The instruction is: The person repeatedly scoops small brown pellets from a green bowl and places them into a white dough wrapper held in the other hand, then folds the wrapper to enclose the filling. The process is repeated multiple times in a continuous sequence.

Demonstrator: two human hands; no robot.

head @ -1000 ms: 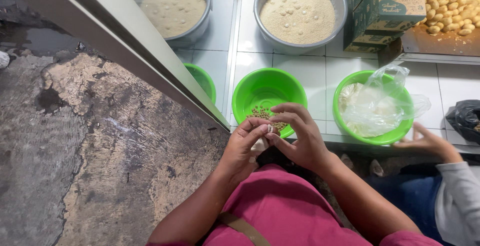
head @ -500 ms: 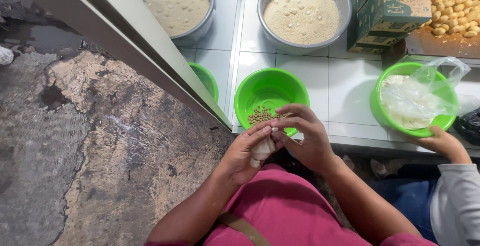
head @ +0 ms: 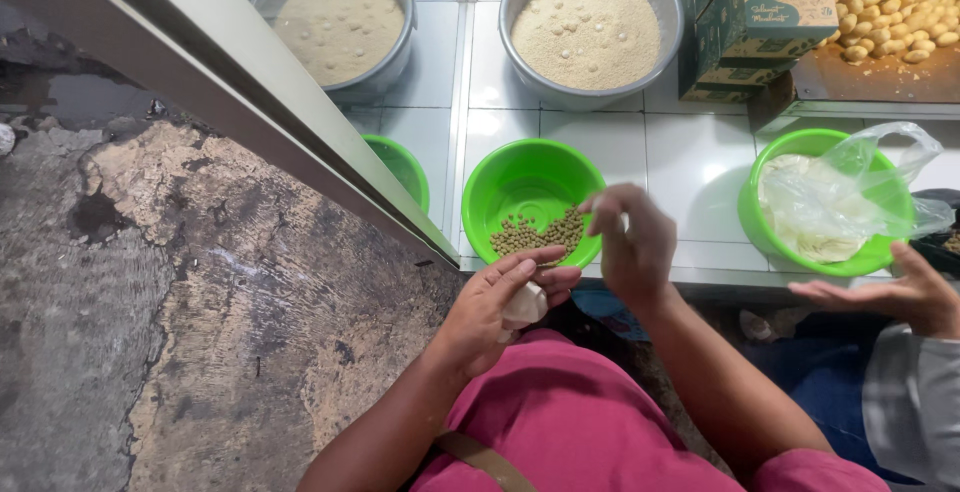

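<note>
Dough lump, pale and soft-looking, lies cupped in the left hand, whose fingers curl loosely round it just above the pink-clad lap, below the edge of the white tiled tabletop. Right hand hovers over the near rim of the green bowl holding small greenish pellets, fingertips pinched together, though what they pinch is too small to tell. Off to the right, another person's hand lies open beside a second green bowl lined with a clear plastic bag.

Head camera looks steeply down, close over the lap, toward the tiled floor (apparently seated).
</note>
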